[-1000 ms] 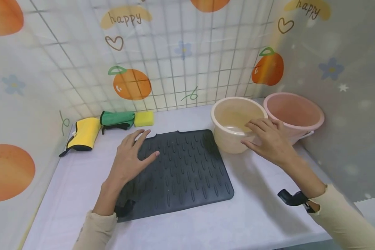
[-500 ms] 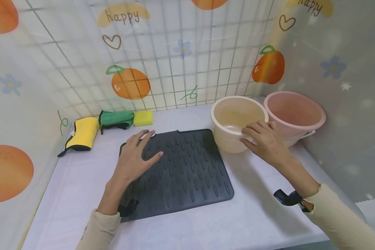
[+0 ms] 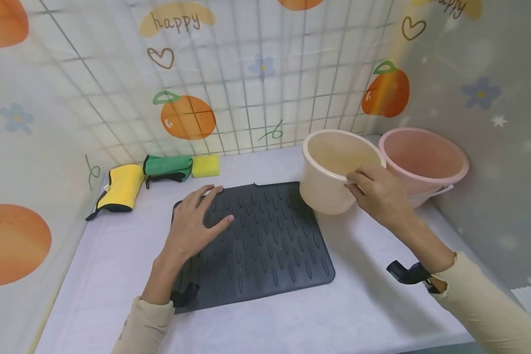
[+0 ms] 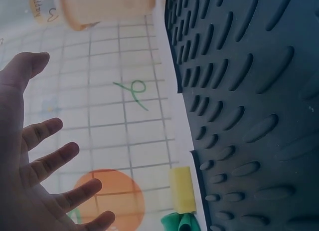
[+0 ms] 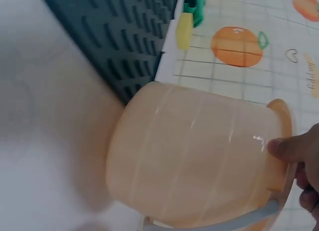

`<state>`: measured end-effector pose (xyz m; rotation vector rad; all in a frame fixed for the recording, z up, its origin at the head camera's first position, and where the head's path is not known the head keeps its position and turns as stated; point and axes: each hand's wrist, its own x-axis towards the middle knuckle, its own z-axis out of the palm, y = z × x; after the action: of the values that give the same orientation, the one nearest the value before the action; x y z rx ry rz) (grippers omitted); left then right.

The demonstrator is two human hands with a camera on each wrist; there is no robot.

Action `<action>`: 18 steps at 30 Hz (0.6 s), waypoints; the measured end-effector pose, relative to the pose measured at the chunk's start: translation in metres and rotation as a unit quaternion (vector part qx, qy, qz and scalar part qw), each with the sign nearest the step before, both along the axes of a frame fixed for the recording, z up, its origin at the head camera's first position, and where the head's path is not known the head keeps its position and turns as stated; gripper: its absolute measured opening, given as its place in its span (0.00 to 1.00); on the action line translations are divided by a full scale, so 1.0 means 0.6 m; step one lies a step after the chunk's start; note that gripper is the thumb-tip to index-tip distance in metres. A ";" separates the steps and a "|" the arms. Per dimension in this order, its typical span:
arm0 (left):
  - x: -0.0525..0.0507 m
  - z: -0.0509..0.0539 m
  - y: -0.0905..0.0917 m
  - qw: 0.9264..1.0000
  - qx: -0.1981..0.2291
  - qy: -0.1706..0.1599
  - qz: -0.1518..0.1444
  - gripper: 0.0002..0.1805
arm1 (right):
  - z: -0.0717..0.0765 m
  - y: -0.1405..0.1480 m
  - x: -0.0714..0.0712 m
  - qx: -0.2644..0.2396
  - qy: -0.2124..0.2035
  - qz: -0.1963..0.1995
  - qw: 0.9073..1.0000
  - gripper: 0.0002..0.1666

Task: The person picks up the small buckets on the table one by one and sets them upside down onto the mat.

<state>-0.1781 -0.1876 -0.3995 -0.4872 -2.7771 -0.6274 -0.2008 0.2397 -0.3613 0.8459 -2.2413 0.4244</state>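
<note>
A cream plastic bucket stands at the right rear corner of a dark ridged rubber mat. My right hand pinches the bucket's near rim, thumb outside and fingers over the edge; the right wrist view shows the bucket with its pale handle hanging along the side. The bucket looks slightly tilted. Over the left part of the mat hovers my left hand, fingers spread and holding nothing. In the left wrist view that hand appears apart from the mat.
Beside the cream bucket, against the right wall, stands a pink bucket. At the back left lie a yellow cloth roll, a green cloth roll and a yellow sponge. Patterned sheets cover the walls around the table.
My right hand has closed on the cream bucket's rim. The bucket has tilted and its rim has risen slightly. My left hand has shifted a little to the right.
</note>
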 end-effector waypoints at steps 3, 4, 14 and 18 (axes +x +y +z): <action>0.000 -0.001 0.000 1.000 0.004 0.000 0.002 0.43 | 0.011 -0.002 0.006 -0.029 -0.003 -0.014 0.999 0.18; 0.000 -0.001 0.000 1.000 0.004 0.001 0.001 0.43 | 0.015 -0.004 0.007 -0.041 -0.002 -0.021 0.999 0.18; 0.000 -0.005 0.003 1.000 0.012 0.006 -0.006 0.43 | 0.033 -0.011 0.016 -0.141 -0.003 -0.060 0.988 0.16; 0.001 -0.009 0.002 1.000 0.012 0.010 -0.006 0.43 | 0.026 -0.015 0.020 -0.174 0.002 -0.061 0.983 0.15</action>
<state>-0.1774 -0.1863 -0.4051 -0.5028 -2.7470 -0.6546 -0.1886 0.2304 -0.3458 0.5239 -2.1154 0.7278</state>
